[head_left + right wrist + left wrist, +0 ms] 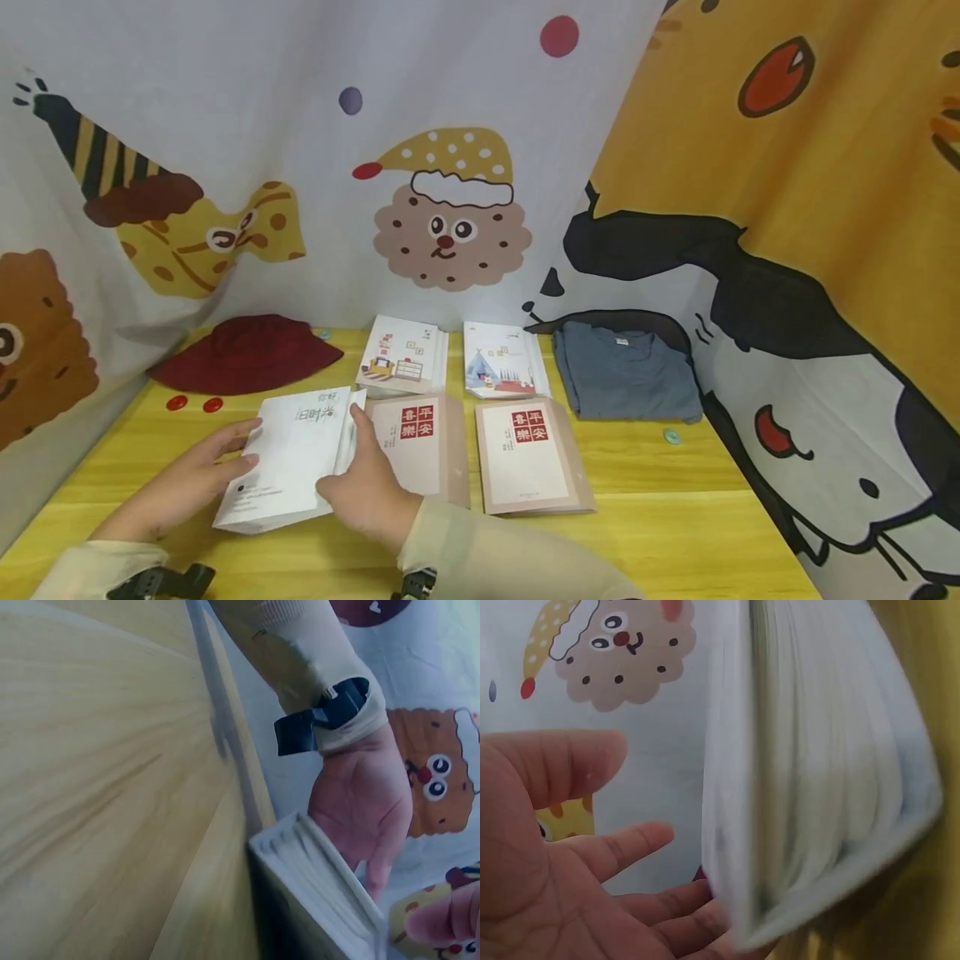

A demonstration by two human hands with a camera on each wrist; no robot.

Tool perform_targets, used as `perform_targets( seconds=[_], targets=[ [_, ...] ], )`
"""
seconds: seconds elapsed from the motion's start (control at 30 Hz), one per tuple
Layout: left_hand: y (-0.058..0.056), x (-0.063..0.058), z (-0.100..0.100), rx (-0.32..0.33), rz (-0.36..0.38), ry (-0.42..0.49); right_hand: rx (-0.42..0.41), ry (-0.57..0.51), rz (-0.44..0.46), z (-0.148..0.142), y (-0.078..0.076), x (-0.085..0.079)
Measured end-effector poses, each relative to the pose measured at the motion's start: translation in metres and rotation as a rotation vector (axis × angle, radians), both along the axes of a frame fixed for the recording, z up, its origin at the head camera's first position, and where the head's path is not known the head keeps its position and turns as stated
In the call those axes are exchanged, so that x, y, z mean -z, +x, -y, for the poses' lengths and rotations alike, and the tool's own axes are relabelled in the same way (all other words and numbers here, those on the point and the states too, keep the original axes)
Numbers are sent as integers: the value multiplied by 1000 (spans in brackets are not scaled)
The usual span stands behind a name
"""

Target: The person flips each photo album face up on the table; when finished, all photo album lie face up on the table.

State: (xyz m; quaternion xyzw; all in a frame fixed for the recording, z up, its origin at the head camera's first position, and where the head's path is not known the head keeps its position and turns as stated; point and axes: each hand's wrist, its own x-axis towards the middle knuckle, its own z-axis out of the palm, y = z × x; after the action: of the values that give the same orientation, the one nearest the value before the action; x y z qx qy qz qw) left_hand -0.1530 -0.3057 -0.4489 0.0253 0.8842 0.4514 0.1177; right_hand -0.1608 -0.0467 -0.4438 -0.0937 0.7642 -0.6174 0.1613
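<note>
The white book (292,467) tilts over the counter (675,542), the right grip (371,492) pinching one side and the left grip (197,477) spread by the other, so a weak pinch could let it slip.

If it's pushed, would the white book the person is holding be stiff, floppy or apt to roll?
The white book would probably feel fairly stiff, as its covers look straight. Its pages might flop or fan, since they look loosely packed in the left wrist view. It seems unlikely to roll, given its flat, boxy shape.
</note>
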Motion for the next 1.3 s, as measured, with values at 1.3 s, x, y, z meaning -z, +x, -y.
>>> perform_targets(
  seconds=[1.3],
  targets=[
    [-5, -20, -100, 29, -117, 113, -14, 112, -158, -109, -29, -8]
  ],
)
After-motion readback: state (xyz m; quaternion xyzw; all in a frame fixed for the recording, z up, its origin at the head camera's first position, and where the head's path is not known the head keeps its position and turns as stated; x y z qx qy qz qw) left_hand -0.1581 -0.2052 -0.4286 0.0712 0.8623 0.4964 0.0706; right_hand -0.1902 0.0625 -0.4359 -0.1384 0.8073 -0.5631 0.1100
